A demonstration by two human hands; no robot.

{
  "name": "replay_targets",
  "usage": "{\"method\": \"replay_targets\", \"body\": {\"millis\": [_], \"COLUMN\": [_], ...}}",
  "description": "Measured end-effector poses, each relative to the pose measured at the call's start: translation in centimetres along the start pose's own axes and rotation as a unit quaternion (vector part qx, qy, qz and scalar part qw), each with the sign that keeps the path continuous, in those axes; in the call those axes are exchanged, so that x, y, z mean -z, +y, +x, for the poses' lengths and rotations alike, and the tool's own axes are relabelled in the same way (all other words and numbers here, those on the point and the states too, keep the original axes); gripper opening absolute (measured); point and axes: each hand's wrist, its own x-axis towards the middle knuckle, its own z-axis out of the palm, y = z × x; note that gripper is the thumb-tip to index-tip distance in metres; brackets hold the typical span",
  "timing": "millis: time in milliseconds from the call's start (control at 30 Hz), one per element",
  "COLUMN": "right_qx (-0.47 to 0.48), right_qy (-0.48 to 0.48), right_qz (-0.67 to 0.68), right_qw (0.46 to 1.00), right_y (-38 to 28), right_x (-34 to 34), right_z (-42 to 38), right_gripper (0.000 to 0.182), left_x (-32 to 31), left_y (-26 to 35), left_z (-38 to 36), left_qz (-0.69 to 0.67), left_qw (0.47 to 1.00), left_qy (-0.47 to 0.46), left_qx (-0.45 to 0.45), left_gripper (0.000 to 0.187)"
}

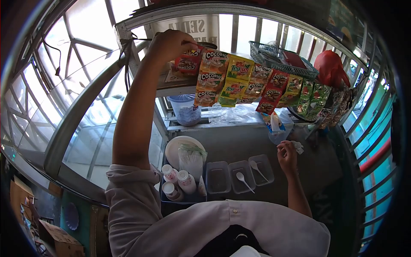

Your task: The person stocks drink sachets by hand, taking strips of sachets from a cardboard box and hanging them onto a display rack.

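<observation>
My left hand (171, 45) is raised to the upper shelf, fingers curled at the top edge of red drink sachets (187, 65). What sits in its fingertips is hidden. To the right of it hangs a row of drink sachet strips (239, 77) in orange, yellow, red and green. Lower down, my right hand (287, 156) is closed, with a crumpled whitish tissue (297, 147) at its fingers. A tissue pack (274, 123) is just above that hand. Left of it, on the dark counter, stand three clear plastic containers (219, 177); a white spoon (245, 181) lies in the middle one.
A dark blue crate (188, 199) holds paper cups (186, 181), a bag of plastic forks (191, 160) and white plates (173, 147). Under the shelf stands a white tub (186, 110). A green basket (295, 66) and a red bag (330, 66) sit above. Metal bars (381, 154) flank the right.
</observation>
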Motion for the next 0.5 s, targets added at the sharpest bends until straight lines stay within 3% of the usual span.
{"method": "replay_targets", "body": {"millis": [67, 133, 167, 233, 267, 333, 367, 433, 500], "right_qx": [0.019, 0.036, 0.041, 0.046, 0.076, 0.12, 0.134, 0.114, 0.017], "right_qy": [-0.005, -0.01, -0.016, -0.023, -0.021, -0.038, -0.057, -0.104, -0.161], "right_qz": [0.012, 0.022, 0.05, 0.077, 0.104, 0.163, 0.195, 0.311, 0.54], "right_qw": [1.0, 0.999, 0.998, 0.996, 0.991, 0.979, 0.97, 0.938, 0.826], "right_y": [-0.4, -1.6, -2.9, -5.5, -7.0, -10.0, -11.5, -14.7, -19.8], "right_x": [-0.6, -1.2, -1.4, -1.8, -2.1, -2.6, -3.0, -4.4, -4.8], "right_z": [0.4, 1.1, 1.7, 3.4, 4.4, 6.2, 7.2, 8.9, 10.1], "right_gripper": [0.012, 0.011, 0.011, 0.011, 0.011, 0.013, 0.015, 0.021, 0.029], "left_x": [-0.5, -1.0, -0.4, 0.5, 0.6, 0.6, 0.5, 0.2, -0.7], "left_y": [-0.4, -0.8, -0.1, 1.4, 2.0, 3.4, 4.3, 6.2, 7.5], "left_z": [-0.2, -0.5, -0.9, -1.9, -2.5, -3.8, -4.6, -6.1, -7.5], "left_qz": [-0.012, -0.106, -0.106, -0.089, -0.088, -0.126, -0.125, -0.142, -0.15], "left_qw": [0.999, 0.977, 0.977, 0.951, 0.95, 0.892, 0.892, 0.859, 0.857], "left_qy": [0.03, 0.183, 0.183, 0.296, 0.297, 0.433, 0.434, 0.491, 0.491], "left_qx": [0.003, -0.002, -0.002, 0.029, 0.029, -0.017, -0.018, -0.035, -0.043], "left_gripper": [0.025, 0.027, 0.027, 0.02, 0.02, 0.018, 0.018, 0.014, 0.01]}}
